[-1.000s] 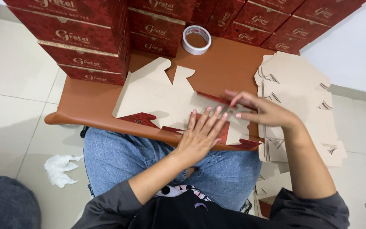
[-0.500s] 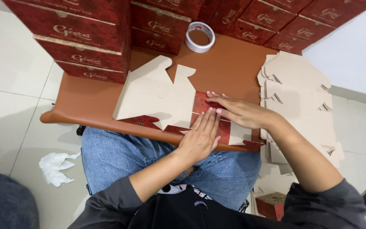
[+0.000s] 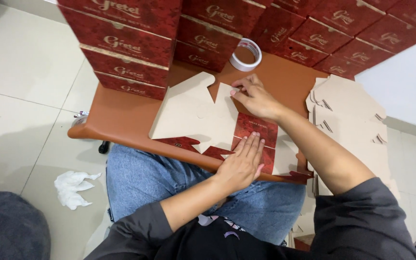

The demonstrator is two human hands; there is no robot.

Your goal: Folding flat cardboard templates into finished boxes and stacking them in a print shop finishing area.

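Note:
A flat die-cut cardboard box blank (image 3: pixel 193 113) lies on the brown board (image 3: pixel 121 115) across my lap, plain tan side up, with a dark red printed panel (image 3: pixel 256 127) folded over at its near right. My left hand (image 3: pixel 240 163) presses flat on the red panel near the board's front edge, fingers together. My right hand (image 3: pixel 253 96) reaches to the far edge of the blank and pinches a tan flap between its fingers.
Stacks of finished dark red boxes (image 3: pixel 131 43) line the far side of the board. A roll of clear tape (image 3: pixel 245 54) sits among them. A pile of unfolded tan blanks (image 3: pixel 347 115) lies at the right. A crumpled white tissue (image 3: pixel 73 188) is on the tiled floor at the left.
My right hand has moved from the red panel beside my left hand up to the blank's far edge and taken hold of a flap. The left hand stays pressed down.

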